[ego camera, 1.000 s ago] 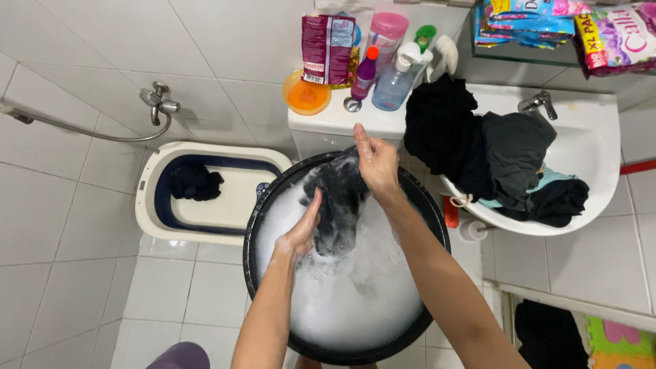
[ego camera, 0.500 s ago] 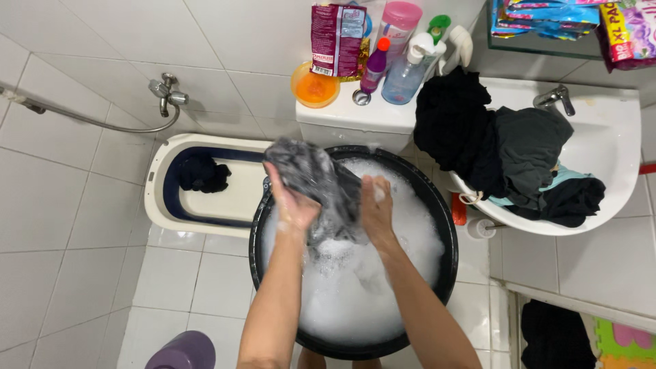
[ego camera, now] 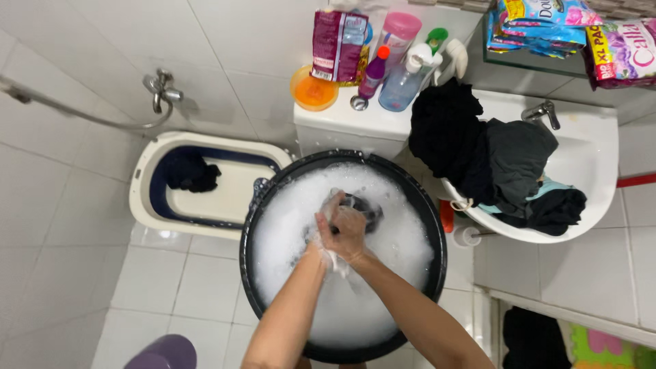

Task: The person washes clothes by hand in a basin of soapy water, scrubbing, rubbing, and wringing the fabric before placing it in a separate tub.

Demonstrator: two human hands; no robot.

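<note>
While both hands press together over the middle of the big black tub (ego camera: pixel 273 179), white soap foam (ego camera: pixel 383 273) fills it almost to the rim. The right hand (ego camera: pixel 352 229) lies on top, fingers curled around a dark wet cloth (ego camera: pixel 362 207). The left hand (ego camera: pixel 322 240) is tucked under it, and I cannot tell how its fingers sit. Only a small bit of the cloth pokes out of the foam, just past the knuckles.

To the right, the white sink (ego camera: pixel 594 157) holds a heap of dark clothes (ego camera: pixel 492 157). To the left sits a white and blue tub (ego camera: pixel 147 198) with one dark cloth inside.

Above the sink lie a purple flowery pack (ego camera: pixel 625 48) and blue packs (ego camera: pixel 536 20). On the white tank top (ego camera: pixel 342 119) stand a dark red pouch (ego camera: pixel 338 41), a pink-lidded jar (ego camera: pixel 396 34), a clear spray bottle (ego camera: pixel 403 78), a small purple bottle (ego camera: pixel 372 72) and an orange bowl (ego camera: pixel 313 89).
</note>
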